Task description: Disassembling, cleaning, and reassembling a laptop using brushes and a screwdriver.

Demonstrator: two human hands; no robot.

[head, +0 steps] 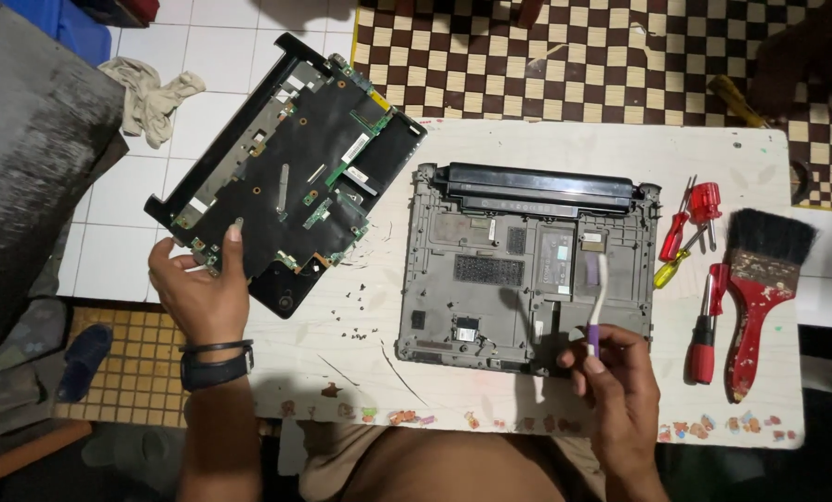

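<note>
My left hand (197, 288) grips the near corner of a black laptop panel with its circuit board (290, 172) exposed, which overhangs the table's left edge. My right hand (611, 376) holds a white and purple toothbrush (599, 297) upright, its bristled head over the grey laptop base (518, 270) lying bottom-up in the middle of the white table (565, 144). A black battery (537, 186) sits along the base's far edge.
Several small screws (351, 297) lie scattered between the two laptop parts. Red and yellow screwdrivers (690, 228), a red-handled screwdriver (704, 344) and a red paintbrush (760, 288) lie at the right. A rag (151, 93) lies on the tiled floor.
</note>
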